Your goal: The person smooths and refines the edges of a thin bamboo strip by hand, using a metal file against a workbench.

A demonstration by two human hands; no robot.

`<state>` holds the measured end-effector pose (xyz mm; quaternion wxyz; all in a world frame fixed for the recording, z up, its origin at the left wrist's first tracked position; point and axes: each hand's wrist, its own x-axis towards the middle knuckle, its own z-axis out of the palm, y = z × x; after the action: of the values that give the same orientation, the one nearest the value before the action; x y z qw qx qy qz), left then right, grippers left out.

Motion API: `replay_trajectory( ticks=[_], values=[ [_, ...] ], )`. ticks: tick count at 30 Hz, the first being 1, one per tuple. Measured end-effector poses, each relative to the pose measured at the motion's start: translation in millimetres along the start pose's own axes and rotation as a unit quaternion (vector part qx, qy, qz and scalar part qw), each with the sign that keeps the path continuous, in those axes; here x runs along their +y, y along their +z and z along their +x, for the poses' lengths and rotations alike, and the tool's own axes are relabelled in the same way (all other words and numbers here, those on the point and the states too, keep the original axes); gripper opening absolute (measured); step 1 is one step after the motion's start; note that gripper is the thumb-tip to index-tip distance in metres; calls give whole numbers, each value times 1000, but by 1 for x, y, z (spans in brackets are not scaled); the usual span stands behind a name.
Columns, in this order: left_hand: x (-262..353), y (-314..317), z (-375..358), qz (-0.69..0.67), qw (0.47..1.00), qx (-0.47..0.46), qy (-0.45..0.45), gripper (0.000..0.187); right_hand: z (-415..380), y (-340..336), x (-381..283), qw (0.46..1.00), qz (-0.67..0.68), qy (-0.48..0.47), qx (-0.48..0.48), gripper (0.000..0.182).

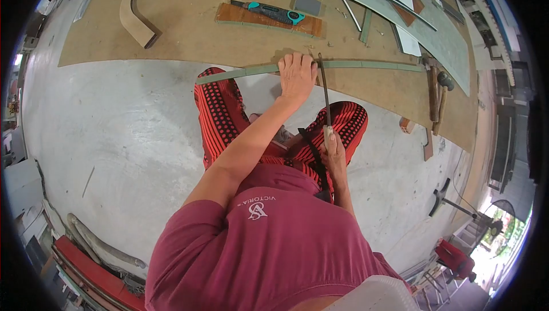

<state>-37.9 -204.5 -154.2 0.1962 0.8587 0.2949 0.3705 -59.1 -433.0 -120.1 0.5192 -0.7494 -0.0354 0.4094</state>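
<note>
My left hand (297,75) is closed over a long, narrow green strip (372,64), which lies across the near edge of the brown board (183,39). The strip's left end (229,75) reaches out over my knee. In my right hand (335,154) is the pale handle of a thin-bladed hand tool (326,91), which looks like a narrow saw or file. Its long dark blade points away from me and crosses the strip just right of my left fingers.
A teal-and-black cutter (269,11) rests on a wood piece (311,27). A curved strip (131,8) lies far left. To the right are a hammer (444,82), wood blocks (406,125) and a large greenish sheet (457,65). A dark stand (440,196) is on the floor.
</note>
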Motion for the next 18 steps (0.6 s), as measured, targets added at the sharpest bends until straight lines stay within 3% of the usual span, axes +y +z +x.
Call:
replay_trajectory(
  ticks=[3,10,12,16,18],
  values=[
    [0,-2,0,9,1000,-5,12,19,-5,9,-4,998,-35,-52,28,49],
    [0,0,0,11,1000,-5,11,18,1,13,14,998,4,-45,32,47],
    [-1,2,0,28,999,5,16,18,13,7,41,986,-100,-118,59,47],
    [3,0,-1,80,996,-36,10,15,-1,11,11,993,-85,11,85,47],
    [4,3,-3,76,995,-48,33,16,1,10,22,985,-135,-84,67,47]
  ],
)
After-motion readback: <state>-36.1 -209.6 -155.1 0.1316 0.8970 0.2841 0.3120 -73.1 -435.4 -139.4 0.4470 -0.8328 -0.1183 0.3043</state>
